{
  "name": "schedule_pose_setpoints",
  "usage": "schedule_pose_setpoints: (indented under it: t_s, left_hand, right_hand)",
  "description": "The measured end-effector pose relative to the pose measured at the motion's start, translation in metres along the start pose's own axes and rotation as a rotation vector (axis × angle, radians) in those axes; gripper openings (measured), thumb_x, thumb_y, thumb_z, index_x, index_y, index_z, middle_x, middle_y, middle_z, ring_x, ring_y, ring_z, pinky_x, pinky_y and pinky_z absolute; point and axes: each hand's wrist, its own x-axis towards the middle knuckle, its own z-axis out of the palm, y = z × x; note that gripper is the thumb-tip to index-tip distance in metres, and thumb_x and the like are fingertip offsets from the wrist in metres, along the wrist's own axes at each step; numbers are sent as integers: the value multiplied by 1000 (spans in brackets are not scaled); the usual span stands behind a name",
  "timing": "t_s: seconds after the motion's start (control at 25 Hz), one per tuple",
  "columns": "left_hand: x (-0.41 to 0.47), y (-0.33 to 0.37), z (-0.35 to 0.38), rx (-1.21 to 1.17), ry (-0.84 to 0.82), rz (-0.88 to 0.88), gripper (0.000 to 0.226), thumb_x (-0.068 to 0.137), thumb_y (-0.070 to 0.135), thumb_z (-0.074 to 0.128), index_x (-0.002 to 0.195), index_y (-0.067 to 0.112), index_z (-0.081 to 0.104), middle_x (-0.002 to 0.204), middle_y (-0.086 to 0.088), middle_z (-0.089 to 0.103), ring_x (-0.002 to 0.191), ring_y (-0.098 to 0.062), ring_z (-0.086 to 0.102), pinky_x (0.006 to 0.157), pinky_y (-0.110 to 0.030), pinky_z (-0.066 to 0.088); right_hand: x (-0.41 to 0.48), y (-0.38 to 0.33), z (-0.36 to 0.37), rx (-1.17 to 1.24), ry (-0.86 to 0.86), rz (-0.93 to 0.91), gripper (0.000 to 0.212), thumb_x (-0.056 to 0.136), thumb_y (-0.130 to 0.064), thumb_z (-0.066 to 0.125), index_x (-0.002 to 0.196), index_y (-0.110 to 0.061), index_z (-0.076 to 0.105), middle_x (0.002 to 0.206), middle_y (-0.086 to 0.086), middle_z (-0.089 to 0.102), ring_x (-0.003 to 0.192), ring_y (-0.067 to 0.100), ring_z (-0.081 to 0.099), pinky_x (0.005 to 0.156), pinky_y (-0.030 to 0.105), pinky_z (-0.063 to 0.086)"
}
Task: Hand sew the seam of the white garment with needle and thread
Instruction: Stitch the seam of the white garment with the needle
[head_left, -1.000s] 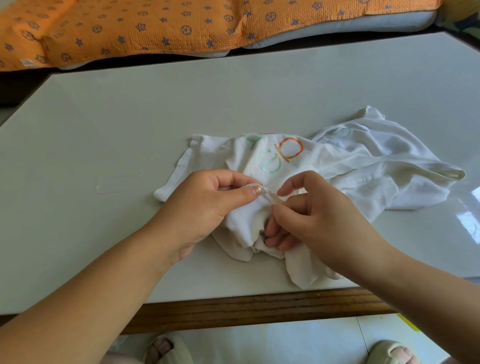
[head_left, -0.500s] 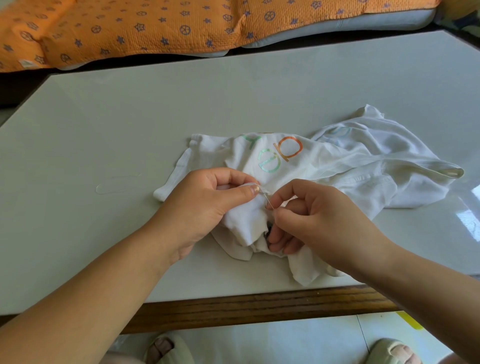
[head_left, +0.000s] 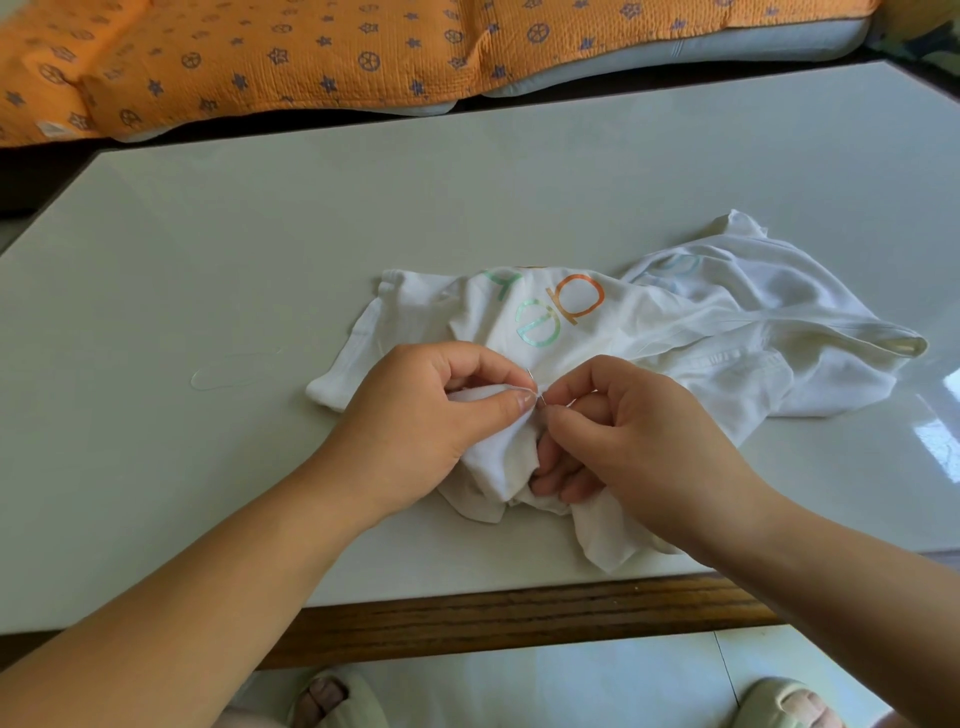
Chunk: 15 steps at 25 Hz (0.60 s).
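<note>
Well to the left of both grips, a faint oval mark (head_left: 228, 370) shows on the pale bench (head_left: 218, 249). Beyond the grips, past the far edge of the bench, lies an orange quilted cover (head_left: 322, 57) printed with blue stars and wheels, over a grey cushion (head_left: 701, 49). Nothing stands between the camera and the hands except the person's own forearms.

The left hand (head_left: 421, 415) has its grip pressed together, with thumb and forefinger pinching a raised fold of the white garment (head_left: 727, 353). Just right of that thumb tip, the needle (head_left: 535, 389) stands tilted, a thin metal line between the two grips. The thread is too fine to follow. The right hand (head_left: 634, 436) pinches the lower part of the needle between thumb and forefinger. Its other fingers are curled and tucked against the bunched cloth below.

Just beyond the grips, large letters (head_left: 561, 312) are printed on the cloth and seen upside down. One is green and like an "e", one is orange and like an "a", and part of another green one shows. The whole word cannot be read.

The garment is crumpled. It is gathered under the grips, and it spreads to their right across the bench, where a stitched hem and a folded band end in a yellowed tip. Near the grips it hangs a little over the wooden front edge.

Below, on the tiled floor, two pale slippers (head_left: 332, 701) show toes.
</note>
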Motion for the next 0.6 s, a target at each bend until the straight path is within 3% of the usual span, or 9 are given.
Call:
schedule_pose_setpoints:
  t_s: [0.12, 0.32, 0.48, 0.6]
  left_hand:
    - [0, -1, 1, -30, 1, -14, 8, 82, 21, 75, 87, 27, 74, 87, 9, 76, 88, -6, 71, 85, -27, 55]
    - [-1, 1, 3, 123, -8, 59, 16, 83, 20, 74, 85, 36, 75, 86, 22, 74, 87, 7, 67, 78, -8, 49]
    - [-1, 1, 3, 189, -22, 71, 20, 83, 21, 73, 83, 41, 74, 86, 26, 72, 87, 11, 64, 76, -4, 45]
    - [-1, 2, 3, 201, -42, 51, 14, 83, 23, 74, 86, 36, 77, 87, 24, 73, 88, 11, 64, 77, -4, 45]
  right_hand:
    - [0, 1, 1, 30, 2, 3, 5, 94, -10, 55, 92, -7, 59, 66, 6, 72, 60, 19, 72, 54, 24, 57]
    - [2, 2, 2, 111, 8, -33, 6, 97, -15, 57, 100, -13, 52, 70, 7, 73, 63, 21, 72, 57, 28, 57]
    - [3, -2, -1, 142, -37, -13, 8, 99, -18, 54, 103, -13, 58, 70, 9, 73, 64, 25, 72, 53, 28, 57]
    - [9, -5, -5, 57, 32, 4, 9, 100, -22, 51, 96, -15, 56, 69, 7, 73, 58, 26, 71, 44, 29, 51]
